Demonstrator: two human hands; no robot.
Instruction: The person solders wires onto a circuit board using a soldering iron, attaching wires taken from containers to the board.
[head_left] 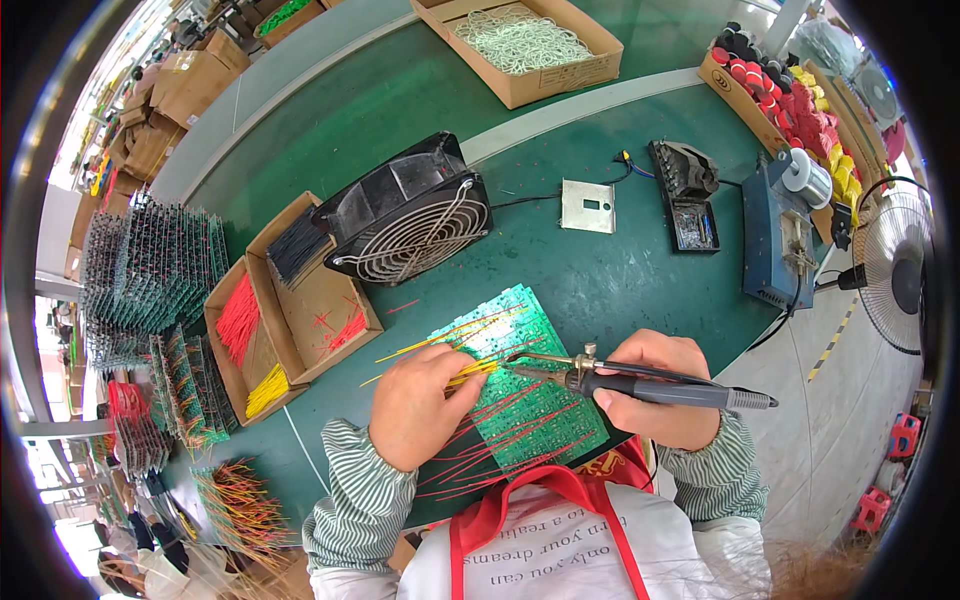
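A green circuit board lies on the bench in front of me, with red wires and yellow wires standing out from its left side. My left hand is over the board's left edge, its fingers closed on a bunch of yellow wires. In my right hand is a soldering iron with a dark handle and a thin metal feed tube. Its tip points left and meets the board close to the ends of the yellow wires; whether it touches a joint cannot be made out.
A black fan with a wire guard stands beyond the board. Cardboard trays of cut wires sit to its left. At the right are a blue solder feeder, a small black box and a metal plate. Stacked boards fill the far left.
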